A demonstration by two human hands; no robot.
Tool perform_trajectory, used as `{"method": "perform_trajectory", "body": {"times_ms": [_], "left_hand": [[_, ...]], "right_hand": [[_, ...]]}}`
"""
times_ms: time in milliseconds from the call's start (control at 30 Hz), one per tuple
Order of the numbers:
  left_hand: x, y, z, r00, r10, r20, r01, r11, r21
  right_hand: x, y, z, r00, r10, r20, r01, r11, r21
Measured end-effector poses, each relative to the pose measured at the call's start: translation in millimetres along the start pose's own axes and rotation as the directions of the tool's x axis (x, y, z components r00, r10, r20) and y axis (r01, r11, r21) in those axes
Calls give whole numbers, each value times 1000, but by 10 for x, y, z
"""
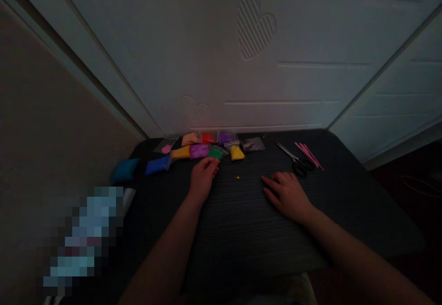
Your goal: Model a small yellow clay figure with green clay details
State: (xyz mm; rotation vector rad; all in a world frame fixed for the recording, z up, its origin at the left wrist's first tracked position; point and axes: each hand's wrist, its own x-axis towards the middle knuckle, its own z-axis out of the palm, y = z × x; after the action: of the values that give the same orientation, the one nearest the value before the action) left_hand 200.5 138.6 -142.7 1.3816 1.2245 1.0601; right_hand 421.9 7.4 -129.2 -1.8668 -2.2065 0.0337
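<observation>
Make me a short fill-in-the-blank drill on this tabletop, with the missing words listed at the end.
1. The left hand holds a packet whose color is ____.
2. The cutting tool just beyond the right hand is a pair of ____.
3. The thin strips beside that tool are colored ____.
4. The small crumb on the table between the hands is colored ____.

Missing words: green; scissors; pink; yellow
</observation>
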Motion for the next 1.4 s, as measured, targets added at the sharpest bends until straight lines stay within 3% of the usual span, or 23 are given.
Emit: {"method": "perform_trajectory", "body": {"times_ms": [300,433,800,967,1100,1400], "left_hand": [[2,-4,11,1000,16,-5,-16,1000,3],[-4,8,3,1000,26,-6,-26,999,18],[-2,-3,-3,999,41,1,-41,997,62],[0,-5,-16,999,36,-1,-35,995,96],[1,-13,-11,1000,30,1,-30,994,108],[-8,-1,2,999,33,1,-33,992,121]], "right_hand": [[25,158,89,996,63,-60,-51,982,181],[9,105,63,999,17,-38,-11,989,146],[17,8,31,999,32,-35,-31,998,48],[-50,-191,-43,992,-101,78,101,995,3],[-95,-314,-68,981,-134,141,137,990,-17],[-441,-566,-43,946,-256,200,237,965,114]]}}
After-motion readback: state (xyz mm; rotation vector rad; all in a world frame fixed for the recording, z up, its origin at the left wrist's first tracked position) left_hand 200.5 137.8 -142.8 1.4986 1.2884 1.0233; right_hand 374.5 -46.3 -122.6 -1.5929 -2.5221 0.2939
